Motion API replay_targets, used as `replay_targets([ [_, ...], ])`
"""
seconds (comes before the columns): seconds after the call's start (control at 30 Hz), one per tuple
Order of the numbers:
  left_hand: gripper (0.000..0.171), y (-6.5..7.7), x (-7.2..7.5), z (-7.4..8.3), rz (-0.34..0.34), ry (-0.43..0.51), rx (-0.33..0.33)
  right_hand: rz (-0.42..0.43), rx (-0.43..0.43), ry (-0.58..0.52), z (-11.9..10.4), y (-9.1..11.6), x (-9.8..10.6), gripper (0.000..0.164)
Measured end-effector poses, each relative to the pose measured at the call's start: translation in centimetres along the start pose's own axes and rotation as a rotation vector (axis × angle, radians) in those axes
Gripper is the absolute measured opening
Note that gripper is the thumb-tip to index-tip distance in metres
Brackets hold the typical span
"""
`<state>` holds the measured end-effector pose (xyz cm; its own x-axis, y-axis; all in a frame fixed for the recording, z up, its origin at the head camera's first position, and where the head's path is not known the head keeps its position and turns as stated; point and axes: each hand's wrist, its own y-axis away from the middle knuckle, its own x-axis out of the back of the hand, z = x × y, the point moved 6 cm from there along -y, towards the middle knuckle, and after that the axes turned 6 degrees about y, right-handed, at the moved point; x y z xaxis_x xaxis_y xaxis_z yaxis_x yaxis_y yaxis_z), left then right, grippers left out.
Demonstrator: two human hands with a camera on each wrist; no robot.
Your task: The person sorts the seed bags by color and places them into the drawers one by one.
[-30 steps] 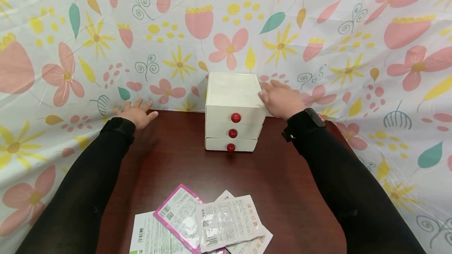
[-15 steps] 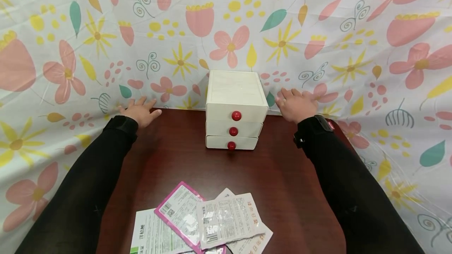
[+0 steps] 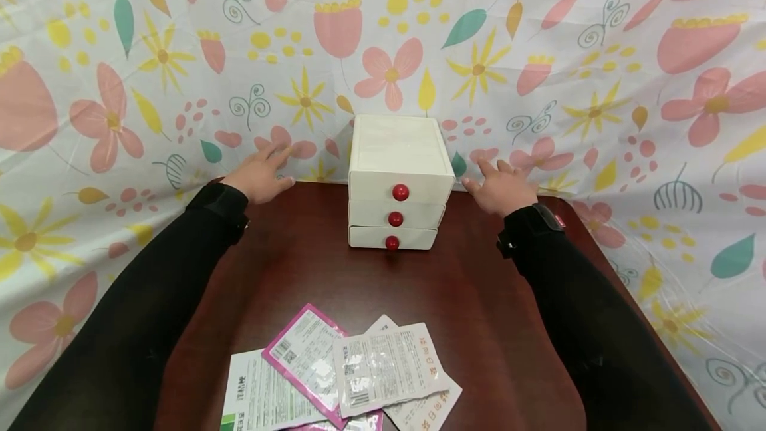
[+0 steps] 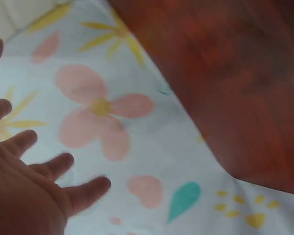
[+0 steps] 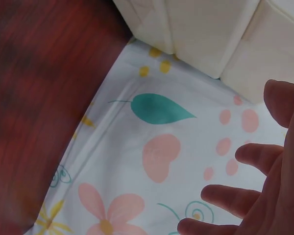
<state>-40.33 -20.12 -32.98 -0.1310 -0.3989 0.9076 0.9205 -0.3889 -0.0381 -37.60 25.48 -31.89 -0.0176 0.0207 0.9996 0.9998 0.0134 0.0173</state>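
1. While both arms reach out over the dark red-brown table (image 3: 485, 285), the white drawer box (image 3: 402, 142) sits upright between the hands, at the far edge right by the flowery cloth (image 3: 239, 38).
2. Left hand (image 3: 260, 175) is off to the box's left with a gap between them. Fingers are spread and pretty relaxed, and the wrist view shows the same, with patterned cloth behind them.
3. Right hand (image 3: 503, 188) is just beside the box on the other side, not touching it. Fingers fanned out and slightly bent, grip empty.
4. Box has three drawers stacked up, each with a round red knob (image 3: 400, 192) on the front.
5. Closer to the person there's a messy pile of flat packets: a shiny white packet (image 3: 389, 368) on top, overlapping a pink-edged packet (image 3: 305, 358), which lies across a green-cornered packet (image 3: 257, 394).
6. Black sleeves (image 3: 574, 298), dark band (image 3: 532, 221) on the right wrist.
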Motion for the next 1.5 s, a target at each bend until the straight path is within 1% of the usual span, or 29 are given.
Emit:
replay_targets([
  [0.1,0.072,-0.8,1.2,1.7,0.024,0.07,-0.063,0.01,-0.003,-0.004,0.1,0.0,0.0,0.08],
  [0.2,0.07,-1.5,2.1,3.4,0.038,0.127,-0.093,0.023,0.002,-0.017,0.1,0.1,0.0,0.08],
  [0.27,0.071,-1.9,2.6,4.7,0.037,0.158,-0.116,0.028,0.009,-0.029,0.2,0.2,-0.2,0.079],
  [0.33,0.073,-2.3,2.7,6.1,0.034,0.168,-0.156,0.031,0.008,-0.039,0.2,0.3,-0.4,0.079],
  [0.43,0.076,-2.7,2.4,8.3,0.013,0.17,-0.228,0.026,-0.003,-0.056,0.2,0.4,-1.0,0.078],
  [0.5,0.077,-2.8,2.0,9.6,-0.008,0.146,-0.269,0.011,-0.014,-0.074,0.1,0.6,-1.4,0.079],
  [0.6,0.077,-3.1,1.2,11.0,-0.038,0.096,-0.291,-0.007,-0.02,-0.112,0.2,0.8,-2.0,0.081],
  [0.7,0.072,-3.5,0.6,11.9,-0.069,0.083,-0.307,-0.021,-0.019,-0.148,0.3,1.1,-2.7,0.082],
  [0.87,0.057,-4.1,-0.4,12.3,-0.102,0.097,-0.357,-0.05,-0.012,-0.182,0.3,1.6,-3.8,0.082],
  [1.0,0.047,-4.1,-0.6,12.3,-0.086,0.075,-0.376,-0.051,-0.005,-0.203,0.2,2.0,-4.3,0.083],
  [1.13,0.045,-4.1,-0.8,12.3,-0.081,0.078,-0.384,-0.031,0.014,-0.231,0.1,2.5,-4.7,0.083],
  [1.27,0.047,-4.2,-1.1,12.0,-0.091,0.12,-0.377,-0.004,0.061,-0.267,-0.7,3.1,-5.2,0.081],
  [1.37,0.046,-4.2,-1.3,11.8,-0.087,0.16,-0.376,0.026,0.097,-0.286,-1.8,3.9,-5.3,0.069],
  [1.5,0.043,-4.3,-1.4,11.7,-0.08,0.223,-0.391,0.085,0.145,-0.311,-3.7,5.2,-5.1,0.036],
])
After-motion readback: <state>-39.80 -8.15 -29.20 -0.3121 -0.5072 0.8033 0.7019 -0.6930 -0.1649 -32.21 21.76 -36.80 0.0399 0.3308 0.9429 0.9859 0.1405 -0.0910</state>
